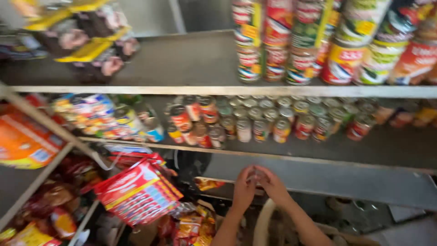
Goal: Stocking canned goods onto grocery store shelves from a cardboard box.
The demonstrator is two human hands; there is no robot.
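Down at 6 o'clock, the left hand (244, 187) and the right hand (271, 181) meet fingertip to fingertip at the front lip of the lowest grey metal shelf (346, 180). Both curl inward around something small between them, but blur hides it; whether either hand actually grips it cannot be told. Both forearms run out of the bottom edge.

At 8 o'clock, just beside the hands, a glossy red carton of sachet strips (136, 191) tilts forward, its front printed in yellow and blue. Below it, crinkled foil snack packets (191, 225) lie in a heap, too smeared to count.

Toward 12 o'clock, on the middle shelf, short round tin cans with silver lids (255, 120) stand in close rows, roughly two dozen; the exact number is lost in blur. At 1 o'clock on the top shelf, tall stacked cans with red, green and yellow labels (318, 41) rise in about seven columns, cut off by the upper edge.

At 10 o'clock, dark packets with yellow header cards (86, 45) hang in a cluster. At 9 o'clock, an orange cardboard box (25, 143) sits on a slanted side rack, cut by the left edge.
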